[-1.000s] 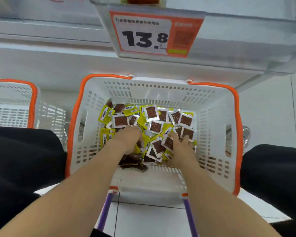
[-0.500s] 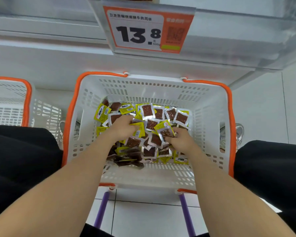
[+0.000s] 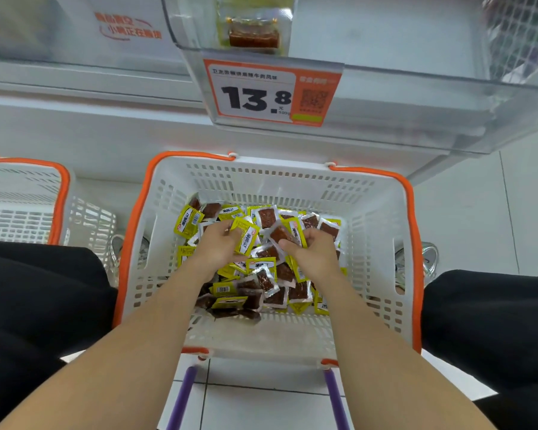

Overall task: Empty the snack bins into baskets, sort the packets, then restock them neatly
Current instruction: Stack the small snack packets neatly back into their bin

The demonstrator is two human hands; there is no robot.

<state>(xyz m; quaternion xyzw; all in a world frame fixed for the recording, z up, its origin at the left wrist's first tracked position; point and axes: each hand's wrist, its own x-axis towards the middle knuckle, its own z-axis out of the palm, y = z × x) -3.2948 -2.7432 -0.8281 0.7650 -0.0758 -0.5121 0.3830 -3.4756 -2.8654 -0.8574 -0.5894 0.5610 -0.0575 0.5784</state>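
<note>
A white basket with an orange rim (image 3: 382, 218) stands on the floor between my knees. Its bottom is covered with several small snack packets (image 3: 264, 283), yellow on one face and clear with a brown filling on the other. My left hand (image 3: 219, 246) is lifted a little above the pile and holds a yellow packet (image 3: 246, 235) between thumb and fingers. My right hand (image 3: 316, 252) is raised beside it and pinches a clear packet with brown filling (image 3: 281, 234), with a yellow one behind it.
A second white, orange-rimmed basket (image 3: 22, 193) sits at the left. Above hangs a clear shelf bin (image 3: 385, 97) with a 13.8 price tag (image 3: 271, 93) and one packet (image 3: 253, 34) inside. My dark-clothed knees flank the basket. Purple handles (image 3: 182, 398) lie on the tiled floor.
Both hands were pressed down into the packet pile; now they have risen from it, each holding packets. The view has tilted up, showing more of the shelf bin.
</note>
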